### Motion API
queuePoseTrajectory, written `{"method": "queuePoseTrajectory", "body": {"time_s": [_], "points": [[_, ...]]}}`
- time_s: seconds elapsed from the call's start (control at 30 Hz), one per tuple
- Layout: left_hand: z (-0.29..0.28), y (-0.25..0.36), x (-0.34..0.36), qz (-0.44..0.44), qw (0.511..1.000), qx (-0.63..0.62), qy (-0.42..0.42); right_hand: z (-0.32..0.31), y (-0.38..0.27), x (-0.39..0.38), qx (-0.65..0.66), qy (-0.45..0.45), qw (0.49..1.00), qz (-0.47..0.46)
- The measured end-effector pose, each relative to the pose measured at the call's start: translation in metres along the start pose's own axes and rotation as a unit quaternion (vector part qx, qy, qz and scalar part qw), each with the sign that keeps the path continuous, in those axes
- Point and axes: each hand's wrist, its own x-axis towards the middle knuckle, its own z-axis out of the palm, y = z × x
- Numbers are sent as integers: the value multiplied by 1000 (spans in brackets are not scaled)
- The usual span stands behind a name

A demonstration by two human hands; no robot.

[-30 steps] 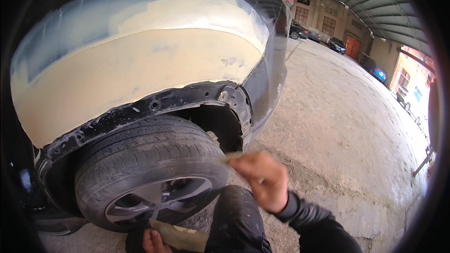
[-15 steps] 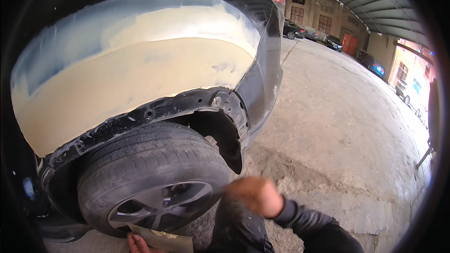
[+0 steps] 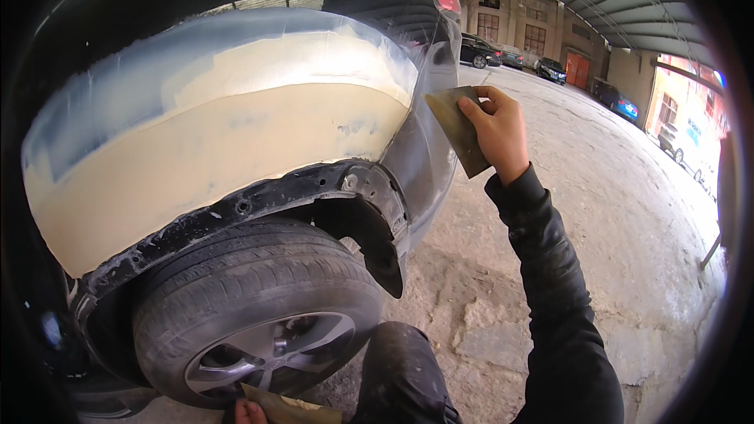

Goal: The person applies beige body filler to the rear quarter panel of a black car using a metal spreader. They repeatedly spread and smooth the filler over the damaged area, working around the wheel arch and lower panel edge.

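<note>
My right hand (image 3: 496, 127) is raised beside the rear corner of the car and grips a flat olive-brown spreader blade (image 3: 457, 129), its edge close to the body panel. The fender (image 3: 212, 141) above the wheel arch is coated with beige filler, with grey-blue sanded paint around it. My left hand (image 3: 250, 412) shows only as fingertips at the bottom edge, holding a second flat tan board (image 3: 290, 408) in front of the tyre (image 3: 251, 298). My dark-trousered knee (image 3: 400, 369) sits between both hands.
The black wheel-arch liner (image 3: 377, 243) hangs loose behind the tyre. Cracked, dusty concrete floor (image 3: 613, 212) stretches to the right. Parked cars (image 3: 481, 50) and a building stand far off under a roof with strip lights.
My right hand has risen from low by the tyre up to the rear corner of the fender, carrying the spreader. The left hand stays at the bottom edge.
</note>
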Motion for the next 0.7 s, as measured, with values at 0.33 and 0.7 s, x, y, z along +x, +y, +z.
{"method": "queuePoseTrajectory", "body": {"time_s": [0.33,0.7], "points": [[-4,-6,0,52,998,1,-30,8,9,14,-77,25,997,8],[-5,3,2,48,998,11,-49,15,-4,-6,-83,19,996,-4]]}}
